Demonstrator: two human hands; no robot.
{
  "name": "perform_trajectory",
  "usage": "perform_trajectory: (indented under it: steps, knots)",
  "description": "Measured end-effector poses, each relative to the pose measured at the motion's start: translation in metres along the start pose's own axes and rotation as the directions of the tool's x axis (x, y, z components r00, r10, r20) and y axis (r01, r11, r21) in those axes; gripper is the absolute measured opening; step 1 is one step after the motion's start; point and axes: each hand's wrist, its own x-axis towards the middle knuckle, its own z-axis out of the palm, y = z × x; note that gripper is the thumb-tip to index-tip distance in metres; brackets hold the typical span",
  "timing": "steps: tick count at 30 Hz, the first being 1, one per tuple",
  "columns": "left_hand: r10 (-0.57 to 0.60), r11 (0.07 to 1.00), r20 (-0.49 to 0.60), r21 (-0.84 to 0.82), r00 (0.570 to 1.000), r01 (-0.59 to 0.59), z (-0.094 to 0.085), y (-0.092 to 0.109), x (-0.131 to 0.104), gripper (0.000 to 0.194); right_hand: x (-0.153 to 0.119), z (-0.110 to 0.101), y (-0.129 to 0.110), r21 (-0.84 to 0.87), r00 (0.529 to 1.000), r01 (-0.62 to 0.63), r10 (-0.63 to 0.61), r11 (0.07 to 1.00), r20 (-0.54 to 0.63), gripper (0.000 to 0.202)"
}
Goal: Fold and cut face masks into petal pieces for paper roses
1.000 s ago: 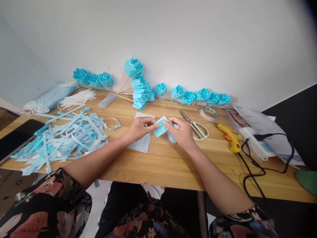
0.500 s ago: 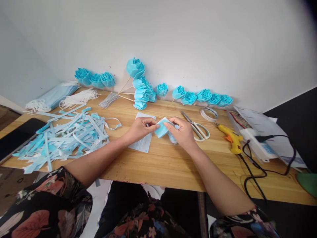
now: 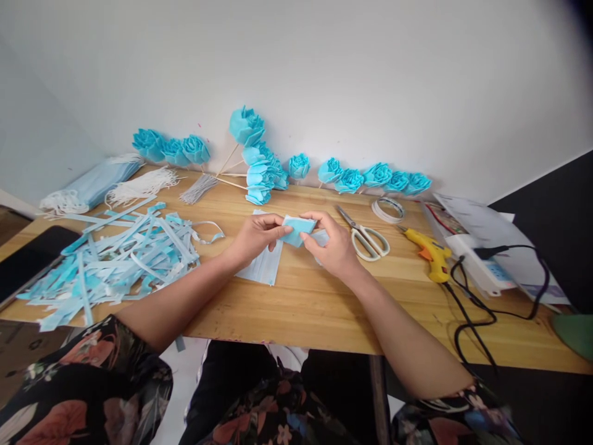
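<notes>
A small folded piece of light-blue mask fabric [image 3: 299,229] is stretched between both hands above the table. My left hand [image 3: 257,235] pinches its left end between thumb and fingers. On the other end, my right hand [image 3: 331,244] grips with thumb and fingertips. Beneath my left hand lies a flat blue mask sheet [image 3: 263,267] on the wood. Another light-blue piece [image 3: 320,237] shows partly behind my right hand. White-handled scissors [image 3: 365,240] lie just right of that hand, blades toward the wall.
Cut blue strips [image 3: 134,253] are heaped at left beside a black phone [image 3: 32,262]. Blue fabric flowers [image 3: 259,170] line the wall. A tape roll [image 3: 388,211], a yellow glue gun [image 3: 432,253] and a power strip [image 3: 484,266] with black cable lie at right.
The fabric piece has been turned from a slant to nearly level between my hands, its top edge folded over. The whole view has shifted slightly.
</notes>
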Motion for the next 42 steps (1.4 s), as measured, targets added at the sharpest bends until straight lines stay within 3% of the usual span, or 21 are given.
perform_trajectory:
  steps: [9,16,20,23,25,28,31,33,37,40,42]
  knots:
    - [-0.160,0.930,-0.036,-0.340,0.986,0.139,0.000,-0.006,0.004,0.028,0.003,-0.002,0.002,0.065,0.999,-0.028,0.030,0.998,-0.033,0.044]
    - [-0.136,0.938,0.042,-0.315,0.990,0.142,0.003,-0.005,0.004,0.037,0.000,0.000,0.001,0.062,0.999,-0.034,0.034,0.997,0.008,0.046]
    - [-0.134,0.964,0.009,-0.230,0.991,0.133,0.002,-0.008,0.003,0.021,0.001,0.002,0.003,0.053,0.999,0.027,-0.028,0.998,0.030,0.044]
    - [-0.152,0.953,-0.035,-0.269,0.988,0.137,0.000,-0.008,0.006,0.017,0.009,-0.008,0.009,-0.036,0.997,0.076,-0.076,0.996,-0.004,0.040]
    - [-0.175,0.931,-0.064,-0.336,0.982,0.144,-0.002,-0.006,0.008,0.016,0.014,-0.023,0.016,-0.148,0.999,0.038,-0.040,0.988,-0.011,0.040]
    - [-0.223,0.890,-0.123,-0.430,0.967,0.150,-0.004,-0.003,0.010,0.014,0.013,-0.055,0.028,-0.397,0.991,-0.080,0.116,0.914,0.068,0.039]
    - [-0.264,0.850,-0.146,-0.502,0.953,0.158,-0.004,0.001,0.011,0.012,-0.001,-0.083,0.038,-0.694,0.940,-0.150,0.320,0.704,0.121,0.032]
    - [-0.280,0.829,-0.136,-0.534,0.950,0.167,-0.004,0.003,0.010,0.010,-0.014,-0.092,0.044,-0.805,0.892,-0.155,0.432,0.572,0.135,0.033]
    - [-0.292,0.813,-0.118,-0.554,0.949,0.182,-0.005,0.002,0.010,0.010,-0.029,-0.088,0.052,-0.841,0.853,-0.089,0.476,0.534,0.213,0.039]
    - [-0.293,0.811,-0.122,-0.556,0.948,0.180,-0.006,0.001,0.011,0.011,-0.027,-0.079,0.056,-0.842,0.868,-0.103,0.462,0.530,0.184,0.039]
    - [-0.292,0.807,-0.123,-0.564,0.948,0.175,-0.007,0.000,0.012,0.013,-0.022,-0.079,0.059,-0.815,0.873,-0.178,0.471,0.552,0.128,0.040]
